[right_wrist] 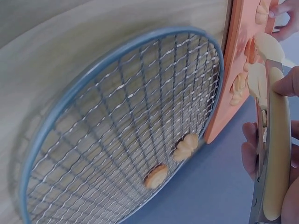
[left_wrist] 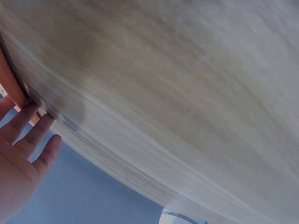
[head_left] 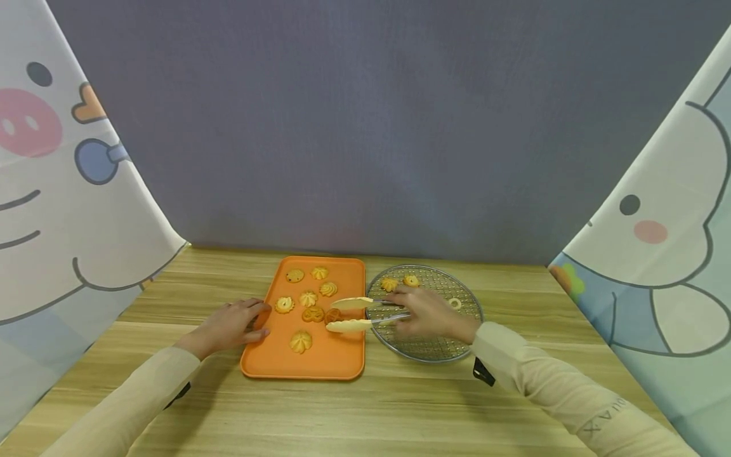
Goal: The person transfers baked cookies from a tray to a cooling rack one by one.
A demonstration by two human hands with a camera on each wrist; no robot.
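Note:
My right hand grips a pair of metal tongs with cream-coloured tips. The tong tips lie low over the right side of an orange tray, one on either side of a brown lattice cookie. That cookie is partly hidden by the near tip. At the tray's left edge is my left hand, its fingers fairly straight and fingertips right at the rim. Several other cookies lie spread on the tray, among them a pretzel-shaped cookie and a swirled piped cookie.
Right of the tray stands a round wire rack with a metal rim. On it sit a flower-shaped cookie, a round cookie and a small ring cookie. A grey curtain closes off the wooden table at the back.

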